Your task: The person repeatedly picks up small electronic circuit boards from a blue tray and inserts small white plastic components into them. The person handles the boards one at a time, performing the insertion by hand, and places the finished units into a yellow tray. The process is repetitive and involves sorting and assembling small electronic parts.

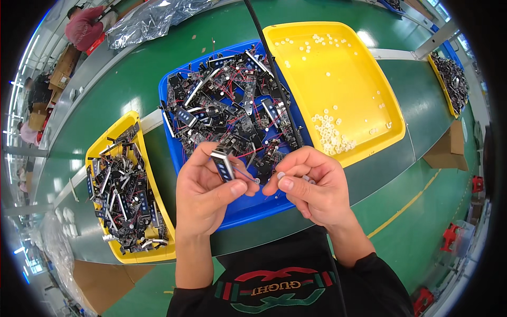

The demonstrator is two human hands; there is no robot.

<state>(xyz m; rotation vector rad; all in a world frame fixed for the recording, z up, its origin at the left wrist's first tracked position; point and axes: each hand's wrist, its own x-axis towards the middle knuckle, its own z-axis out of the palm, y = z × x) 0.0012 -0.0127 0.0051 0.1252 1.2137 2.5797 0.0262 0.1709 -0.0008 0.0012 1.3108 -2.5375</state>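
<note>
My left hand is closed around a small circuit board assembly with a white-edged frame, a row of bluish squares and thin wires. A small round part shows by the fingertips at the end of a wire. Just to the right, my right hand pinches a small white round cap between thumb and forefinger. More white pieces sit in its curled fingers. Both hands are over the near edge of a blue tray, heaped with similar wired circuit boards.
A yellow tray at the right holds scattered white caps. Another yellow tray at the left is piled with boards. A dark cable hangs across the blue tray. Clear plastic wrap lies at the back; a person sits far left.
</note>
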